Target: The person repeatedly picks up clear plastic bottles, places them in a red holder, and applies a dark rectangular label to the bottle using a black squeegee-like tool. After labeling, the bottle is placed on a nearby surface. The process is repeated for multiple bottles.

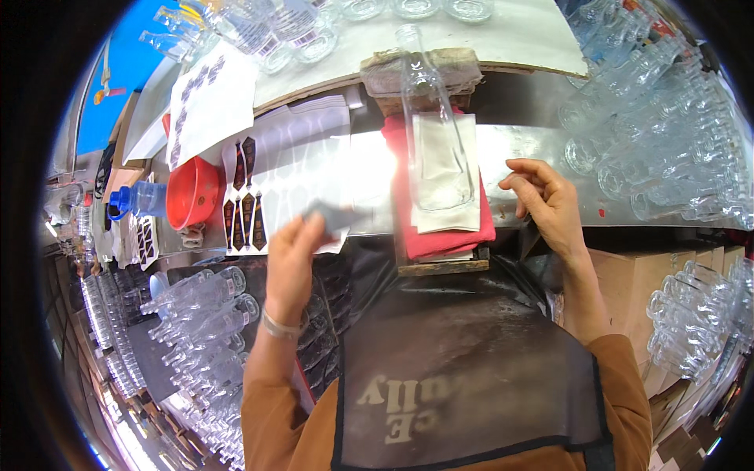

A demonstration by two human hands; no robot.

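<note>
A clear glass bottle (440, 149) lies before me, its neck toward the far side on a cloth-wrapped block (463, 69). Its body rests on a white cloth (473, 184) over a pink-red cloth (444, 245), on a wooden stand (444, 268). To the left of the bottle, my left hand (290, 263) pinches a flat grey piece (336, 214), blurred by motion; it looks like a squeegee. My right hand (547, 202) hovers right of the bottle without touching it, fingers loosely curled and apart, nothing seen in them.
Left on the metal bench lie a sheet of dark tie-shaped decals (245, 216), a red bowl (192, 192) and a blue-capped water bottle (145, 199). Glass bottles crowd the right side (652, 141) and lower left (204, 330). More stand on the white board (487, 39) at the back.
</note>
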